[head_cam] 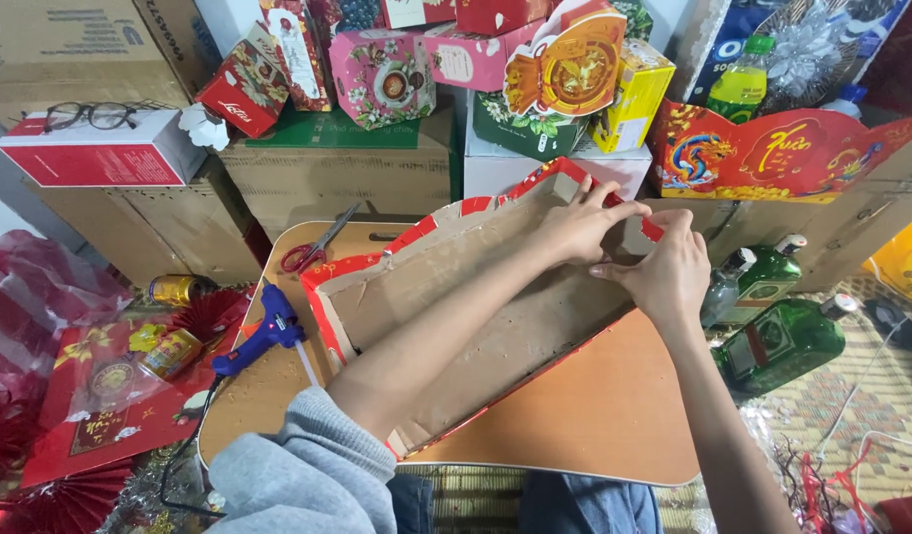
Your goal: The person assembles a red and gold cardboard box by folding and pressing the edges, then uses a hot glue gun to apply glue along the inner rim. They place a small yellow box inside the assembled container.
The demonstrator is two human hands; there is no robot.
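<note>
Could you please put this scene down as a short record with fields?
Left hand: left hand pressing on the far corner of the cardboard tray
Right hand: right hand pinching the red paper edging at the same corner
Tray: shallow cardboard tray, brown inside, red paper around its rim, tilted on the table
Surface: small wooden folding table
Tools: blue glue gun at the table's left edge; red-handled scissors at its far left corner
Nearby: green glass bottles on the person's right; eyeglasses on a red and white box
</note>
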